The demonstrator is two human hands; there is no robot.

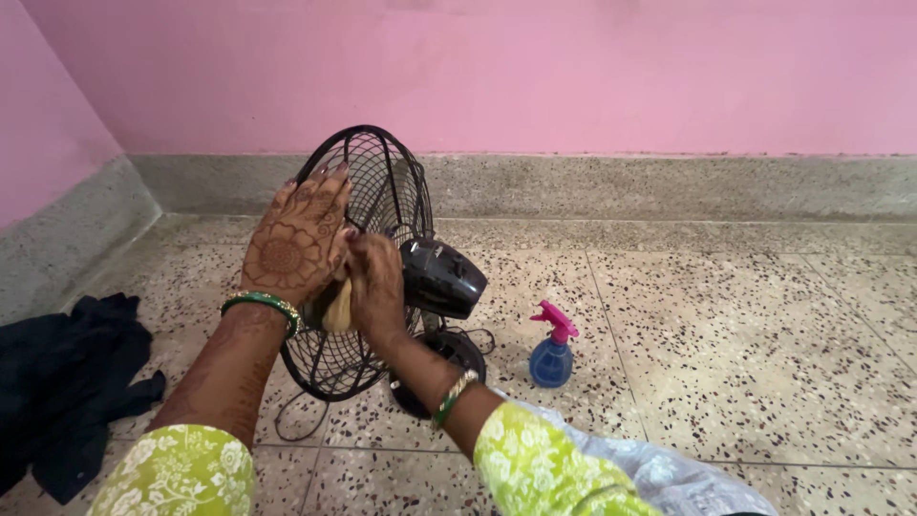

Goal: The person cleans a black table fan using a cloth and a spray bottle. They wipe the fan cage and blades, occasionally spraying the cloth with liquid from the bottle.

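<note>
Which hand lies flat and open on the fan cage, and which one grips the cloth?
The left hand lies flat, fingers spread, on the fan cage. The right hand is closed around the yellowish cloth.

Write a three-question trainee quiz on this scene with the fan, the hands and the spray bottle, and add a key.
1. True or false: the left hand lies flat against the fan's wire grille.
2. What does the right hand press on the grille? A) a yellowish cloth B) a brush C) a screwdriver
3. Fill in: the blue spray bottle has a ____ trigger top.

Key: 1 true. 2 A. 3 pink. The bottle stands on the speckled floor, to the right of the fan's round base, and nothing touches it.
</note>
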